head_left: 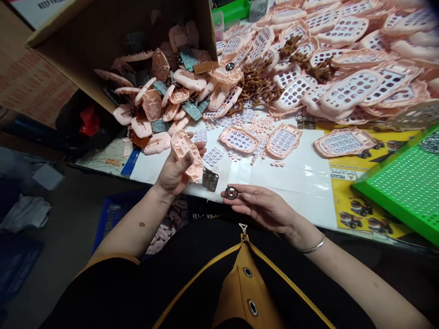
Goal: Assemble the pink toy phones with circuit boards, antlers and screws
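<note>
My left hand point(176, 170) is closed around a pink plastic toy shell point(187, 153), held just above the table's near edge. A small grey circuit board point(210, 179) dangles from the shell on thin wires. My right hand point(264, 208) pinches a small round speaker point(231, 193) between thumb and fingertips, just right of the board. Two pink keypad covers point(239, 139) point(283, 140) lie flat on the white sheet beyond my hands.
A tipped cardboard box point(113, 36) spills pink shells and circuit boards at the back left. A big heap of pink keypad covers point(350, 87) and brown button clusters point(257, 87) fills the back right. A green perforated tray point(404, 183) sits right. A blue crate point(113, 214) is below the table.
</note>
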A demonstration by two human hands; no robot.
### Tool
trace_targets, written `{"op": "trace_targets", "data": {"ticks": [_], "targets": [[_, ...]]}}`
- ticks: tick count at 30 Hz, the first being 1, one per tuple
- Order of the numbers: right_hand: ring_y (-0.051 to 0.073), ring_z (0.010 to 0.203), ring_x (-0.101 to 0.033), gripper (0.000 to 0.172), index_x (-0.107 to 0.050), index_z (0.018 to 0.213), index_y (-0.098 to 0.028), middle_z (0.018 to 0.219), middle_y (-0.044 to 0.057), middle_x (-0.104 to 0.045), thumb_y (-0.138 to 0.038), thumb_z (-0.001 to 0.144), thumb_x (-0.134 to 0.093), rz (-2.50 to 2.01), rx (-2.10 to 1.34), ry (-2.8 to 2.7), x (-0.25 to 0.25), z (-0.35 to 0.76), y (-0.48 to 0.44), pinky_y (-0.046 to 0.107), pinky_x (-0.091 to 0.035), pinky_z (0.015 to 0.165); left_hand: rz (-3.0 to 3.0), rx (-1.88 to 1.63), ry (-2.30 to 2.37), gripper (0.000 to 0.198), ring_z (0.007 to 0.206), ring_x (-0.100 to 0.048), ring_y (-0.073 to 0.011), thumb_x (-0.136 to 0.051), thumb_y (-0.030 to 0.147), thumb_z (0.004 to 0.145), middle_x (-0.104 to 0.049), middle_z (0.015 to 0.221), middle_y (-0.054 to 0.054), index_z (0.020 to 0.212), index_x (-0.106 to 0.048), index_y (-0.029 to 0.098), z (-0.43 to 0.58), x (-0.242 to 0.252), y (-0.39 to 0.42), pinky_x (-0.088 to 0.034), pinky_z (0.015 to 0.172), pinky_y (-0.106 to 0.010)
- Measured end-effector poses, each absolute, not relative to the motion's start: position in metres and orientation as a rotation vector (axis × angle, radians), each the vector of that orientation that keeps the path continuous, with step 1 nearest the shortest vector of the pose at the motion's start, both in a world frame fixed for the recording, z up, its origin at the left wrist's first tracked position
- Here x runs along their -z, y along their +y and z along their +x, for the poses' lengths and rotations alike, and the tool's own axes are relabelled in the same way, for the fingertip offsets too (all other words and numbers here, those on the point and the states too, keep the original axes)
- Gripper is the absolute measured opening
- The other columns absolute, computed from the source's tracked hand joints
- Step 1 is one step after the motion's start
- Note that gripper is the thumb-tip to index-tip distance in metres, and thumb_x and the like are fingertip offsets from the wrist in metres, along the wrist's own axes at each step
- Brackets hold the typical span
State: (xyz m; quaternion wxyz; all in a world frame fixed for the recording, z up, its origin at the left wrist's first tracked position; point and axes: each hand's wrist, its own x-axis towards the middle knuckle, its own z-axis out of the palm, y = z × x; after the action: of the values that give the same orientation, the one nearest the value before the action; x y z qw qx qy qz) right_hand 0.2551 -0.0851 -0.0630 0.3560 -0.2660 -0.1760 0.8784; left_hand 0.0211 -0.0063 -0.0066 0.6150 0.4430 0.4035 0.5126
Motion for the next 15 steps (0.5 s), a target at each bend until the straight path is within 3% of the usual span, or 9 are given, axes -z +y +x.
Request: {"op": "trace_targets", "data": {"ticks": [8, 15], "targets": [[0.012, 0.081, -0.076, 0.031, -0.073, 0.103, -0.02, 0.088, 0.003, -0.078, -0.029, 0.075, -0.083, -0.589, -2.254, -0.455, 0.069, 0.248, -0.085, 0.019, -0.06, 0.076, 1.104, -1.121, 0.892, 0.09, 0.118, -0.063, -0.0332, -0.088, 0.06, 0.05, -0.07, 0.117, -0.011, 0.127, -0.059, 0.025, 0.028, 0.001, -0.008, -0.048, 0.102, -0.047], [0.01, 0.07, -0.073, 0.029, -0.071, 0.098, -0.018, 0.078, 0.002, -0.074, -0.035, 0.077, -0.081, -0.569, -2.289, -0.406, 0.07, 0.242, -0.083, 0.018, -0.059, 0.067, 1.142, -1.097, 0.871, 0.093, 0.125, -0.058, -0.0339, -0.089, 0.061, 0.047, -0.067, 0.123, -0.013, 0.126, -0.058, 0.023, 0.034, 0.005, -0.008, -0.047, 0.104, -0.045]]}}
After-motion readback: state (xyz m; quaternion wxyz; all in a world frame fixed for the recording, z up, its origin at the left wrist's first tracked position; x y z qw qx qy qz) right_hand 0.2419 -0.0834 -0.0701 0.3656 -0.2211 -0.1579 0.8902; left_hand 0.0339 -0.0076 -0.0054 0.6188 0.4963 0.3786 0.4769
